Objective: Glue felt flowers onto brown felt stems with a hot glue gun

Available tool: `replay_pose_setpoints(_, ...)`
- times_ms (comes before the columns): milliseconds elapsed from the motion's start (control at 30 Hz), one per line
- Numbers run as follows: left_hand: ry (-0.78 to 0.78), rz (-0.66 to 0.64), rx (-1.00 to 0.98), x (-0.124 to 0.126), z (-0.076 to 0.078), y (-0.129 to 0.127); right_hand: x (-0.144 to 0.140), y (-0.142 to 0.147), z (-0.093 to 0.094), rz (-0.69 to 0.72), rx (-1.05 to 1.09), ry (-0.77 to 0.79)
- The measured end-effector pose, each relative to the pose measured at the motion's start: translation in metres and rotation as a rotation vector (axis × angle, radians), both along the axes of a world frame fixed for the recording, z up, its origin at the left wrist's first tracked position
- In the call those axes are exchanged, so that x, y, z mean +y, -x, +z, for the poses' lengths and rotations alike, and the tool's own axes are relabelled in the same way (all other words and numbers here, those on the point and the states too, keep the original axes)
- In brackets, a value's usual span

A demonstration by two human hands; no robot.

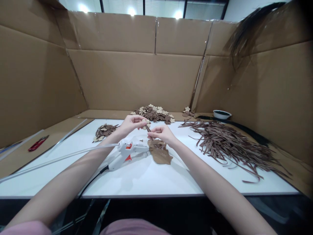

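My left hand pinches a small cream flower-shaped cutout by its edge. In my right hand is a thin brown strip, its upper end meeting the flower. Just below my hands lies a brown, irregular patch of hardened-looking material on the white board. To its left stands a white glue gun with an orange-red trigger, its nozzle pointing toward the patch. A long translucent glue stick runs out of its back, and a black cord leaves the handle.
Brown and cream flower cutouts are heaped at the back, with a smaller pile at left. Many brown strips spread at right, near a white bowl. A red-handled tool lies far left. Cardboard walls surround the board.
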State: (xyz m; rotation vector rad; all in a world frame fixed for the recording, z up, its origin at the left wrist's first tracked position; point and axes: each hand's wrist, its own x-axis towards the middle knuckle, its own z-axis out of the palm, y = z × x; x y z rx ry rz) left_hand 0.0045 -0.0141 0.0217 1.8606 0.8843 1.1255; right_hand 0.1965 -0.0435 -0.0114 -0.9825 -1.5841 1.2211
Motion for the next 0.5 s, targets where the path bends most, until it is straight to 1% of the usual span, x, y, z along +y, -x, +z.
replay_pose_setpoints(200, -0.002, 0.006, -0.005, 0.0009, -0.0001, 0.0001, 0.0008, -0.0002, -0.0006, 0.014, -0.011, -0.004)
replay_pose_setpoints(300, 0.008, -0.003, -0.007, 0.0014, -0.0003, 0.0001, 0.0018, -0.0005, -0.0002, 0.0, 0.02, -0.017)
replay_pose_setpoints(400, 0.026, -0.042, 0.001, 0.0002, 0.0001, -0.0011, 0.0014, 0.0006, 0.0022, -0.047, 0.067, -0.029)
replay_pose_setpoints(500, 0.041, -0.097, 0.004, -0.0014, 0.0002, -0.0028, 0.0001, 0.0032, 0.0045, -0.061, 0.106, -0.041)
